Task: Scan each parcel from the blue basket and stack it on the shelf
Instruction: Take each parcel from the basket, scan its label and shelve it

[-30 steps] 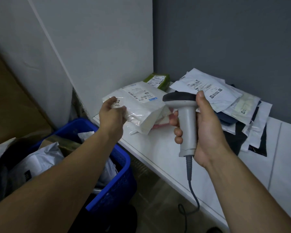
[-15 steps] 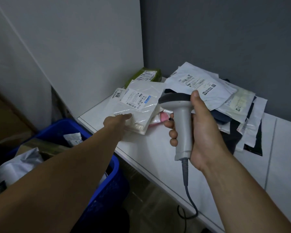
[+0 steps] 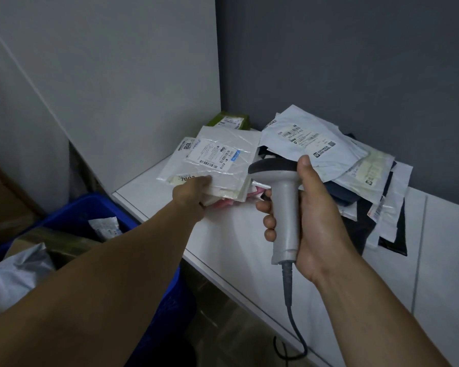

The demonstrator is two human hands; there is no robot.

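Left hand [image 3: 194, 190] pinches the near edge of the flat white film-wrapped parcel [image 3: 223, 160], which lies on the pile at the left end of the white shelf [image 3: 236, 234]. Right hand [image 3: 310, 215] is wrapped round the grey handheld barcode scanner [image 3: 284, 207]. Judged: parcel light, floppy, slick; best pinched at an edge.

Basket [image 3: 64, 211] sits low on my left, below the shelf's [image 3: 236, 234] front-left corner, loose parcels [image 3: 13, 274] in it. On the shelf, left: top parcel [image 3: 223, 157] on a small stack, my left grip [image 3: 191, 192] at its near edge. Box [image 3: 229, 120] behind it, back corner. Bigger pile [image 3: 355, 168] to the right, against the back wall. Scanner [image 3: 284, 207] in my right grip [image 3: 316, 221], in front of that pile; cable [image 3: 292, 313] hangs past the shelf edge.
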